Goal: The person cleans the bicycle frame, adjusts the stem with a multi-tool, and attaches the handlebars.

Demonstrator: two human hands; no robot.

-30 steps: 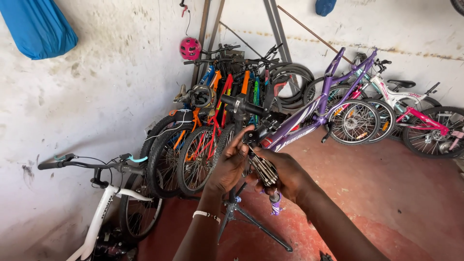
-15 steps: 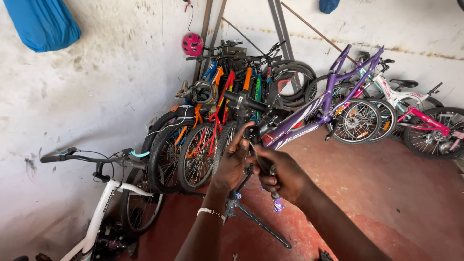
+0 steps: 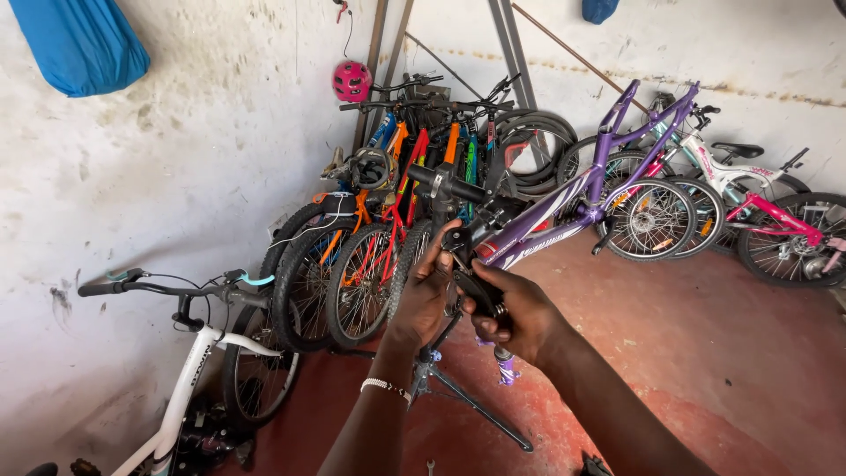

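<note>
At far left a blue bag [image 3: 84, 44] hangs on the wall, and below it a white bike [image 3: 189, 388] leans with its handlebar out. Further along, a packed row of bikes [image 3: 379, 229] stands under a pink helmet [image 3: 352, 80].

In the middle, the left hand [image 3: 426, 295], a bracelet at its wrist, curls its fingers around the front end of the purple frame [image 3: 564, 207]. The frame sits just above a stand [image 3: 467, 401], whose legs spread on the red floor [image 3: 723, 353]. The right hand [image 3: 520, 313] closes on a dark part [image 3: 480, 286] at the same spot, touching the left hand; what exactly that part is I cannot tell.

To the right, a white and pink bike [image 3: 749, 189] leans on the wall.

The frame reaches far to one side of the stand, so a hard push or twist from either hand could likely swing or tip it. The dark part could also slip from the fingers, since both grips crowd one small spot.
</note>
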